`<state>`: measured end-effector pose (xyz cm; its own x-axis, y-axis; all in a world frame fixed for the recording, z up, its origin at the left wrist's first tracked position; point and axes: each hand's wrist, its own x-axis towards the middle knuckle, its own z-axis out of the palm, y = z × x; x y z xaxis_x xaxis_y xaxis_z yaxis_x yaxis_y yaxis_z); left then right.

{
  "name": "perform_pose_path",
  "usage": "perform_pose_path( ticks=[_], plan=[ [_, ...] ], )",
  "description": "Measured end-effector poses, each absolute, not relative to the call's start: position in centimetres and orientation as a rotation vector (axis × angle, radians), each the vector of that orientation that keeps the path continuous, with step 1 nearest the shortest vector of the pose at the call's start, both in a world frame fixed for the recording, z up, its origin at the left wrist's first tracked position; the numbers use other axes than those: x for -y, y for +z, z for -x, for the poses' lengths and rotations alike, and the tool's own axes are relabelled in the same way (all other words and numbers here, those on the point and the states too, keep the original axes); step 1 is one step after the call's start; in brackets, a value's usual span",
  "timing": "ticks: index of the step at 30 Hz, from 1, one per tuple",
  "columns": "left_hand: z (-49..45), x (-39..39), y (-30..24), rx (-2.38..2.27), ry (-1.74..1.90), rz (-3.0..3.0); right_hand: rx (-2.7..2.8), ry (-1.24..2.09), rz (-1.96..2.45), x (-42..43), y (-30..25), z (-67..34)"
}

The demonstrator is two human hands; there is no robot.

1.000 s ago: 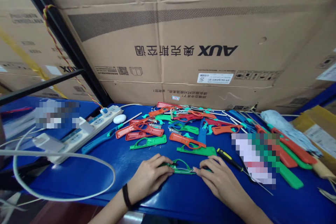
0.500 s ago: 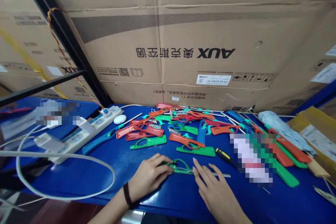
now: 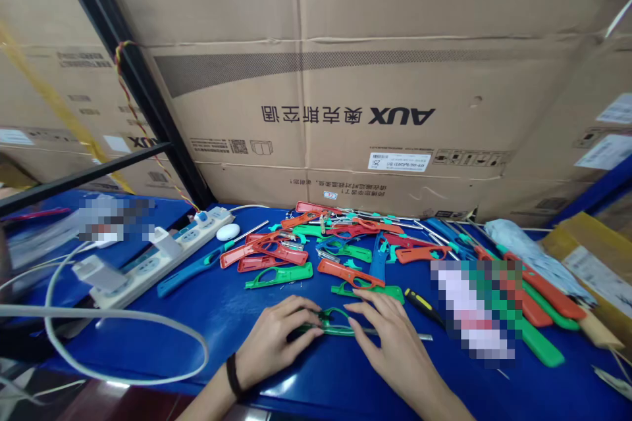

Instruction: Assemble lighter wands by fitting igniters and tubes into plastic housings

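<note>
A green gas lighter casing (image 3: 338, 330) with a trigger loop lies low in front of me, its thin metal rod (image 3: 425, 337) pointing right. My left hand (image 3: 279, 335) is closed around the casing's left end, with fingers and thumb hiding that part. Over the right end is my right hand (image 3: 392, 335), thumb and forefinger apart beside the front of the loop. Whether those fingertips press on the casing, I cannot tell. Beyond my hands lie a green casing half (image 3: 291, 274), an orange one (image 3: 348, 272) and another green one (image 3: 395, 292).
Red casing halves (image 3: 266, 254) and other lighter parts are heaped along the cardboard box (image 3: 345, 79). A power strip (image 3: 148, 265) and looping white cable (image 3: 123, 378) occupy the left. On the right are a black-yellow screwdriver (image 3: 419, 304), several lighters (image 3: 557, 289) and a yellow package (image 3: 587, 237).
My right hand's fingers have shifted left and drawn in around the front of the green casing's loop. The left hand stays on the casing's left end. The view has tilted up slightly.
</note>
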<state>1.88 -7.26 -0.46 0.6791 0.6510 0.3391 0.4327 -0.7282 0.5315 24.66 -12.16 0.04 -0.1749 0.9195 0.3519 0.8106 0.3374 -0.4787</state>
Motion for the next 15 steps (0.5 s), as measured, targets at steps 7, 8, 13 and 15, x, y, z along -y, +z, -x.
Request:
perform_pose_path(
  ticks=[7,8,13,15],
  plan=[
    [-0.9,2.8,0.2,-1.096,0.831,-2.423,1.971,0.311,1.476,8.8,1.1,-24.2],
    [-0.9,1.9,0.4,-1.112,0.863,-2.427,1.959,0.316,1.484,8.1,1.3,-24.1],
    [-2.6,-1.1,1.1,-1.087,0.927,-2.455,1.948,0.33,1.494,4.6,2.4,-24.1],
    [-3.5,-1.1,0.9,-1.028,0.931,-2.478,2.015,0.397,1.448,4.2,2.3,-24.2]
  ],
)
